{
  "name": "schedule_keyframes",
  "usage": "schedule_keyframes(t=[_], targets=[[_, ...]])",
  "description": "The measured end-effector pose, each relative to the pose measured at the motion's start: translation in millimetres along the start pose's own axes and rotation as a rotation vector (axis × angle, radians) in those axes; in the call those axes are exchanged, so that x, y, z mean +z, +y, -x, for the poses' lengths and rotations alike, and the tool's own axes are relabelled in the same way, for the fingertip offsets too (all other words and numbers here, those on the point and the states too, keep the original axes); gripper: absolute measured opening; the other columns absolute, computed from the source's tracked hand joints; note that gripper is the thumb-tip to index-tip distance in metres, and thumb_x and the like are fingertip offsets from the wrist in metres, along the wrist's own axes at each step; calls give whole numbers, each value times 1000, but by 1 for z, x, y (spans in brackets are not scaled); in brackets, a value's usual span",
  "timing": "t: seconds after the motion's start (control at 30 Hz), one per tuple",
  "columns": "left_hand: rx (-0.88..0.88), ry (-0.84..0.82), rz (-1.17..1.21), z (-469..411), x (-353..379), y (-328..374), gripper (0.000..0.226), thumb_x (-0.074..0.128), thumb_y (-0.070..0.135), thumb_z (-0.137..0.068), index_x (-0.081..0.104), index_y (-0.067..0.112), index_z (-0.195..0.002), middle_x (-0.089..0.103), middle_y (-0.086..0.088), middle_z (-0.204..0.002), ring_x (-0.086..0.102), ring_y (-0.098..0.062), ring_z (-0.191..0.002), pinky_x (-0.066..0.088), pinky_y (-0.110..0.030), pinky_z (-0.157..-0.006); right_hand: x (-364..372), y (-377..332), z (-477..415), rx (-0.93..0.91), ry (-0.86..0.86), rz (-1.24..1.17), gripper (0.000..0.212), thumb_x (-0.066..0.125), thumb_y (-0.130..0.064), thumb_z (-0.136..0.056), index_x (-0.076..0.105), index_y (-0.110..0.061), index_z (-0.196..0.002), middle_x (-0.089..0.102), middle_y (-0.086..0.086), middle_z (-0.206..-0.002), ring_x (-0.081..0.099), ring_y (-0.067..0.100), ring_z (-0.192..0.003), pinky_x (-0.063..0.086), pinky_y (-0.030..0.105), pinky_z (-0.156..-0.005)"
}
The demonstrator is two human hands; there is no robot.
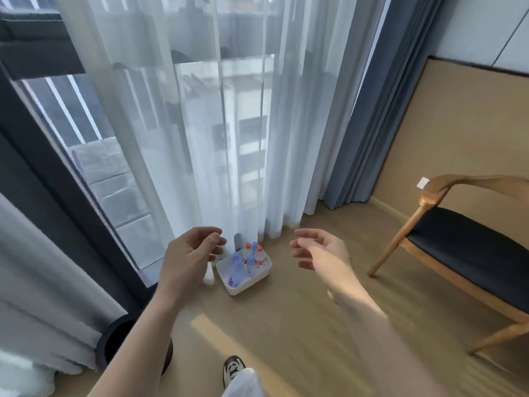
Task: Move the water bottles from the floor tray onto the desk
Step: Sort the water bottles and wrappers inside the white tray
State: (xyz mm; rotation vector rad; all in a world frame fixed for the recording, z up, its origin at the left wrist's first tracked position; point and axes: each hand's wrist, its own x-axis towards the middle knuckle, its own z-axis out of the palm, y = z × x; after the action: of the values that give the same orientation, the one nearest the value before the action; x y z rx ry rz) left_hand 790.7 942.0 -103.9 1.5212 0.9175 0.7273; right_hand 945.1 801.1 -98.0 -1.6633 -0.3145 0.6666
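While bottles (248, 257) stand in tray (243, 283), both hands (190, 253) empty, apart.

White tray (259, 285), red- and blue-capped bottles (252, 257), tan chair (446, 245) with black seat, blue-grey curtain (372, 110)

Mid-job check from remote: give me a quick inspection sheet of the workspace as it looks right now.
Surface: wooden floor, sunlit patch near the person's feet; the desk is not in view.
Job's things: white tray on the floor by the sheer curtain; water bottles upright inside, red and blue caps; exact count unclear.
Clutter: a pale object beside the tray's left edge, too blurred to identify.
Grippers: left hand and right hand both open and empty, held above the floor on either side of the tray.
Cables: nothing seen.
Surroundings: wooden chair with dark seat at right, blue drape, wall socket, shoe at bottom.
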Motion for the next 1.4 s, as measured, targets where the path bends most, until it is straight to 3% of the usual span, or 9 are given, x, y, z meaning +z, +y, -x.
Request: schedule_keyframes(t=[0.07,0.2,0.4,0.63,0.87,1.0,1.1,1.23,1.4], targets=[[-17,-1,22,-48,14,-5,17,54,11,-90,68,20,-85,73,-1,-80,66,-12,-68,52,-24,-68,7,-4,-44,4,20,25,16,53,-6,-89,66,-15,-92,70,2,-80,63,14,-70,55,33,-73],[-41,-87,61,-138,51,-1,17,54,9,-90,67,19,-84,72,1,-77,65,-7,-63,52,-14,-58,22,-20,-123,40,45,34,17,53,-7,-88,66,-17,-92,70,2,-81,64,13,-70,55,35,-73],[-91,-144,6,-224,82,3,18,54,12,-89,68,22,-85,74,7,-76,65,0,-61,52,-14,-61,38,-33,-211,110,60,25,17,53,-6,-89,66,-16,-91,71,2,-81,64,13,-69,54,34,-71],[-189,-38,-45,-293,91,-17,18,55,12,-88,67,25,-83,74,4,-81,64,0,-62,53,-26,-72,75,-35,-310,162,-103,67,16,53,-6,-90,66,-12,-97,70,4,-83,64,13,-68,55,26,-65],[-303,108,-128,-355,117,-44,17,53,17,-88,65,28,-84,72,7,-81,67,-8,-72,54,-24,-73,102,-25,-418,182,-292,86,14,55,-9,-89,65,-19,-91,70,2,-83,65,12,-69,56,30,-71],[-412,186,-156,-385,138,-83,16,53,15,-88,69,17,-93,73,1,-86,67,-13,-77,54,-26,-75,114,12,-477,247,-383,106,14,55,-8,-89,64,-18,-90,69,3,-81,64,15,-70,55,24,-65],[-494,237,-140,-402,148,-131,16,54,14,-88,69,17,-91,74,-3,-85,66,-10,-72,53,-24,-72,123,59,-509,289,-423,148,15,54,-6,-89,65,-16,-91,69,5,-81,64,16,-69,54,27,-66],[-614,280,-109,-415,156,-212,16,53,13,-89,69,17,-93,74,0,-82,64,-6,-68,50,-15,-63,132,139,-535,351,-426,196,16,55,-6,-89,66,-16,-91,71,4,-81,65,5,-59,54,18,-57],[-694,330,-87,-430,167,-335,18,52,12,-90,69,16,-92,73,-1,-82,63,-11,-71,50,-16,-62,156,267,-558,448,-400,235,15,55,-3,-88,66,-11,-93,70,5,-77,67,18,-66,56,30,-67]])
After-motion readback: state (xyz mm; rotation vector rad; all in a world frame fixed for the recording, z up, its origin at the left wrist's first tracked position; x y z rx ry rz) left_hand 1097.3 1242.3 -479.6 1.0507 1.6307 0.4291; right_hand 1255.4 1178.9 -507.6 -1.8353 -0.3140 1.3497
